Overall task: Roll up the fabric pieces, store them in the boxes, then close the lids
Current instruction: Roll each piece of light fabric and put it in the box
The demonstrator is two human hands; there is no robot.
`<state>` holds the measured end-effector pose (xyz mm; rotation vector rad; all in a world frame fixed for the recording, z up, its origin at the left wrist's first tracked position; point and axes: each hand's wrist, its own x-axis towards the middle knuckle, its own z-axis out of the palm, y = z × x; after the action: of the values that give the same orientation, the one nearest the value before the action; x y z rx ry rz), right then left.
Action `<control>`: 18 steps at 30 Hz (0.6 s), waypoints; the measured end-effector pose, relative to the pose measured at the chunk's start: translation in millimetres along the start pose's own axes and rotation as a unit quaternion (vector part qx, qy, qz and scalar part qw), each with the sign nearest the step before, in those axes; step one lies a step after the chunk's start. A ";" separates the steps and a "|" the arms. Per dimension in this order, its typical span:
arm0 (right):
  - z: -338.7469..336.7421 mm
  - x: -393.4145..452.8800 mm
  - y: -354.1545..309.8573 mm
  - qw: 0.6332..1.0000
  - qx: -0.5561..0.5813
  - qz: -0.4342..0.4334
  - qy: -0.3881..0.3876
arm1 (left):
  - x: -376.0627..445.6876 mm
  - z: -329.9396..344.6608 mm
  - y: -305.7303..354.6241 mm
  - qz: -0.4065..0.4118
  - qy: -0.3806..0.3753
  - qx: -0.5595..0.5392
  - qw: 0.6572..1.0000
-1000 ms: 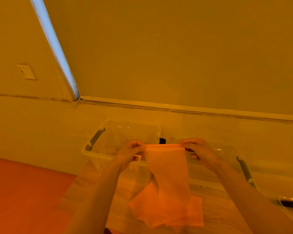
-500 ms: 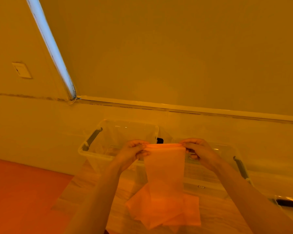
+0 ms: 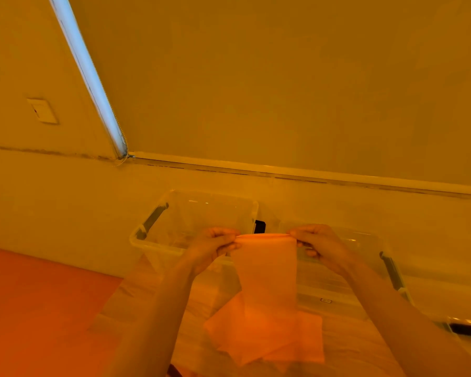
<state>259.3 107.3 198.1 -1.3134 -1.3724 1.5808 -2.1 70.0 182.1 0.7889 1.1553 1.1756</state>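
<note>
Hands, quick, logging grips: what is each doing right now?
Left hand: pinching the orange fabric strip at its top corner.
Right hand: pinching the opposite top corner.

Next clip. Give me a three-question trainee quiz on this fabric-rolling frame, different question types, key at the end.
1. True or false: both the left hand and the right hand pinch the top edge of the orange fabric strip.
2. Where does the strip's lower end lie? A) inside a box B) on more orange fabric on the table C) on the floor
3. Fill in: the left clear box has its lid ____.

Key: 1 true; 2 B; 3 off.
</note>
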 end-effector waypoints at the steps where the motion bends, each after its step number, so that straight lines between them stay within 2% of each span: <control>1: -0.6 -0.9 1.2 1.000 -0.026 -0.009 0.002 | -0.6 -1.3 0.1 -0.001 -0.002 0.015 1.000; 5: -4.8 -2.3 3.5 0.996 -0.080 -0.036 -0.012 | -2.7 -6.1 3.0 -0.008 -0.007 0.091 0.996; 11: -6.1 -2.4 0.5 0.988 -0.148 -0.040 0.006 | -8.7 -2.0 9.9 0.008 -0.021 0.207 0.978; 14: -5.3 -5.6 -0.3 0.988 -0.147 -0.048 0.005 | -7.5 1.2 10.7 0.018 -0.012 0.190 0.982; 18: -4.7 -11.1 -0.1 0.994 -0.088 -0.064 0.020 | -6.1 4.0 11.7 0.019 -0.017 0.094 0.995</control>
<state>266.9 98.5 201.4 -1.3229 -1.5668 1.3683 -1.4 67.5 195.6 0.9738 1.2408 1.0903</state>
